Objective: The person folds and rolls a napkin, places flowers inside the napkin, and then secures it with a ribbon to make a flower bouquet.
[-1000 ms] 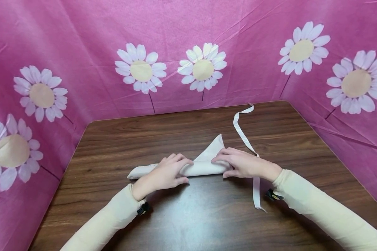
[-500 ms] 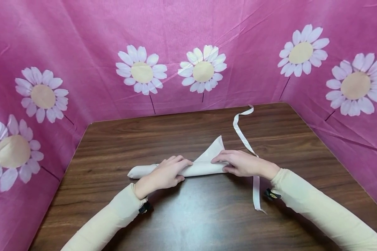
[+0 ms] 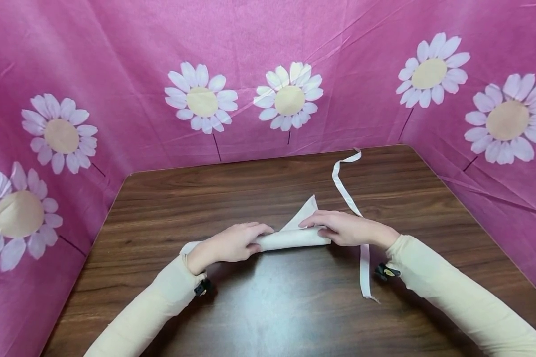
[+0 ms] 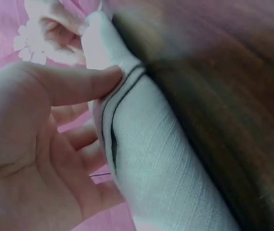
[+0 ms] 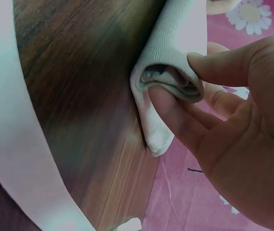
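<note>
Daisy Backdrop (image 3: 250, 29), Wood Tbl. (image 3: 268, 312): Cloth Roll (image 3: 290, 240) in Two Hands

Ctr. of tbl., L hand (image 3: 234, 243) and R hand (image 3: 350, 229) pinch the roll, thumbs & fingers closed on it. Even pressure, both ends level, approx. same pace should suit best, from where I stand. Vs. 1 sec. ago, R thumb sits higher, the roll's R end shows, loose corner (image 3: 302, 215) looks smaller.
</note>
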Demonstrator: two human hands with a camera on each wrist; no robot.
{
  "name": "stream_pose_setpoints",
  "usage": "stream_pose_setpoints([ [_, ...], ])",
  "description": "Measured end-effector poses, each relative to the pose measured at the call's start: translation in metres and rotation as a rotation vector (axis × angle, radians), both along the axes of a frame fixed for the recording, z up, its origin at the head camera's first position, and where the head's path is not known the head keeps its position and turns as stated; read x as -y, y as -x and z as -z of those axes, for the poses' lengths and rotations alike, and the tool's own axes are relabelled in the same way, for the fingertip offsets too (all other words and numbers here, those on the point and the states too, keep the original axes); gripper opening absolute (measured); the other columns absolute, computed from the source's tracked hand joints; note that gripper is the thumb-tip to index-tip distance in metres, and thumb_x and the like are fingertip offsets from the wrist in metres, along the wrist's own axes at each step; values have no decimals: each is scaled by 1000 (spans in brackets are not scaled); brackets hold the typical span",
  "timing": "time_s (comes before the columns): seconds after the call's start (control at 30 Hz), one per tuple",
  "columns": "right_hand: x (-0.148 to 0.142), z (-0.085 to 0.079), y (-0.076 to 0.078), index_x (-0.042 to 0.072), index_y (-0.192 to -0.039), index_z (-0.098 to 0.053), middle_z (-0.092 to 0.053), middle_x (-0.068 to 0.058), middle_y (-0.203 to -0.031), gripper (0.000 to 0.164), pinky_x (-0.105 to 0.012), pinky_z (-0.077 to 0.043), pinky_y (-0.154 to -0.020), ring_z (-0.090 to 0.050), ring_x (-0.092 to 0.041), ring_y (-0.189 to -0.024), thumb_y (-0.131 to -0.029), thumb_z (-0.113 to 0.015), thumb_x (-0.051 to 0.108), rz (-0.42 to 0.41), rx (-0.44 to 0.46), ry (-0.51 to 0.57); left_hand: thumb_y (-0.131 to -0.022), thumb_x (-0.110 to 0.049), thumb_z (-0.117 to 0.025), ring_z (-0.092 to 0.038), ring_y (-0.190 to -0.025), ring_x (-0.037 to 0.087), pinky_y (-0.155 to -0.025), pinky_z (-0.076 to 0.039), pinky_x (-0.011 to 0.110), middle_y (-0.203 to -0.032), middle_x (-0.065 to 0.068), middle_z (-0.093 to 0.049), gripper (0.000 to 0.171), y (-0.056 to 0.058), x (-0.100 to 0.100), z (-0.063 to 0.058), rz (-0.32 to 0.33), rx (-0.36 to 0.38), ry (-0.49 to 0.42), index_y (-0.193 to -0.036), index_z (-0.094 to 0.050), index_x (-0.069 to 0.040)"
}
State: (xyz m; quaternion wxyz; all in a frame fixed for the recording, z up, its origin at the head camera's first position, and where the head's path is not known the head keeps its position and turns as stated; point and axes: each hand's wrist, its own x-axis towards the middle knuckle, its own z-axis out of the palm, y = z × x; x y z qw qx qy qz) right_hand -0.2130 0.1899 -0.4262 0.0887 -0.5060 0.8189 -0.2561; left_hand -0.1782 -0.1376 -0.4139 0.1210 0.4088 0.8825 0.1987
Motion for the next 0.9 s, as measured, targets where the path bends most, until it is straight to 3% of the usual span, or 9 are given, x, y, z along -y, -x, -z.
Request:
stream_pose_setpoints([
  [0.23,0,-1,-3,6,-132,-62,-63,-3,-121,41,-36,-48,-96,-59,-17,-110,-96,-55,-12,-27,45,2,-102,-8,-57,-58,-98,11,-91,-47,33,-122,1,-65,39,7,5,-7,16,224,26,-141,-55,-12],
  [0.4,0,2,-2,6,-131,-63,-64,-4,-120,38,-37,-49,-93,-59,-17,-108,-97,-57,-10,1,37,15,-104,-10,-53,-55,-105,12,-96,-45,33,-128,1,-62,42,12,7,-6,-10,308,29,-146,-52,-12],
  [0.5,-2,6,2,5,-128,-66,-66,-5,-119,33,-37,-50,-90,-61,-17,-106,-97,-60,-6,31,19,11,-104,-10,-52,-55,-111,13,-101,-44,36,-132,4,-61,42,15,8,-4,-20,312,13,-146,-51,-9],
  [0.63,-5,11,10,4,-122,-70,-69,-5,-114,25,-38,-53,-86,-64,-17,-100,-97,-65,-1,56,-2,21,-103,-11,-56,-55,-123,19,-106,-43,41,-137,9,-60,41,19,12,1,-41,240,-5,-143,-54,-4],
  [0.73,-6,14,14,3,-118,-71,-70,-5,-112,23,-39,-54,-86,-66,-19,-100,-96,-67,0,68,-5,25,-101,-13,-61,-58,-113,21,-99,-46,40,-128,10,-63,39,20,14,3,-77,202,5,-139,-58,-4],
  [0.9,-5,12,15,5,-114,-72,-71,-2,-109,23,-39,-54,-86,-66,-18,-99,-93,-70,-3,94,-39,2,-100,-16,-64,-53,-89,16,-86,-46,35,-109,5,-58,39,21,13,4,-117,219,25,-137,-60,-4],
])
